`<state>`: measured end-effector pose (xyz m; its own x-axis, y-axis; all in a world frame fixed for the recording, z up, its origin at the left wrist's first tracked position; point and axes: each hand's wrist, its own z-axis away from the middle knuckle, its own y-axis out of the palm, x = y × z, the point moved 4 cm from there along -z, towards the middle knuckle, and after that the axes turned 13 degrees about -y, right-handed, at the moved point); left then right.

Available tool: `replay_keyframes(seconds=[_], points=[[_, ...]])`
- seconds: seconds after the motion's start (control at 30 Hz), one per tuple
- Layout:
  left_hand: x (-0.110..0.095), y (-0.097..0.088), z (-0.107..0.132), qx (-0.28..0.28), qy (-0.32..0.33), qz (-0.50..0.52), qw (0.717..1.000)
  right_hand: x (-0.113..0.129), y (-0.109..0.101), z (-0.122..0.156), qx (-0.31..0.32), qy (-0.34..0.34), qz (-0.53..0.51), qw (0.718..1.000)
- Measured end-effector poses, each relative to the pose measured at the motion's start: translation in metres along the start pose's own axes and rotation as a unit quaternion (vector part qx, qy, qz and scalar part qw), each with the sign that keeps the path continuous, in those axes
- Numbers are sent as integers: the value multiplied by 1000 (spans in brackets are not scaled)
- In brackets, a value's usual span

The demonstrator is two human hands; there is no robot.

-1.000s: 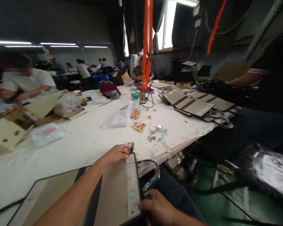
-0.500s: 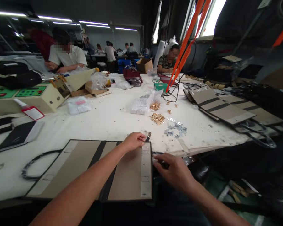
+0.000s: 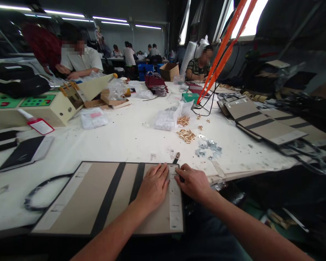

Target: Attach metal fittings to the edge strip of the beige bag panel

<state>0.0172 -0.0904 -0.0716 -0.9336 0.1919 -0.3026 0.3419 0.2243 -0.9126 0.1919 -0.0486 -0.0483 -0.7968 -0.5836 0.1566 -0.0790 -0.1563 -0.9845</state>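
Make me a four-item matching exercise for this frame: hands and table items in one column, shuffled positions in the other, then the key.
1. Left hand
2. Gold pieces
3. Right hand
4. Red bottle

A. At the right edge of the panel
B. In front of the cream machine
C. Laid over the panel, fingers extended
D. Heaped by the clear bag

Pairs: 1-C, 2-D, 3-A, 4-B

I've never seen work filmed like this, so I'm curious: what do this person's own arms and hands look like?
The left hand and right hand wear no gloves. Both forearms are bare, with no sleeve, watch or cable visible; the upper arms are out of view.
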Motion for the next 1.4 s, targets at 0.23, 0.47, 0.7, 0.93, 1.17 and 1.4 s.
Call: replay_keyframes(seconds=[0.23, 0.47, 0.7, 0.93, 1.17, 1.4], points=[[-2, -5, 2, 37, -43, 5, 998, 6, 7, 0, -11, -8, -11, 1000], [0, -6, 9, 67, -72, 24, 995, 5, 26, -6, -35, -25, -17, 999], [1, 0, 4, 69, -49, -41, 996, 8, 20, -13, 29, -10, -30, 999], [6, 8, -4, -40, 35, -124, 991, 14, 8, -25, 47, -46, -34, 997], [11, 8, -5, -62, 40, -132, 989, -11, -14, -28, 17, -50, -70, 996], [15, 14, -5, -37, 23, -99, 994, -135, -40, -25, -50, 147, -99, 983]])
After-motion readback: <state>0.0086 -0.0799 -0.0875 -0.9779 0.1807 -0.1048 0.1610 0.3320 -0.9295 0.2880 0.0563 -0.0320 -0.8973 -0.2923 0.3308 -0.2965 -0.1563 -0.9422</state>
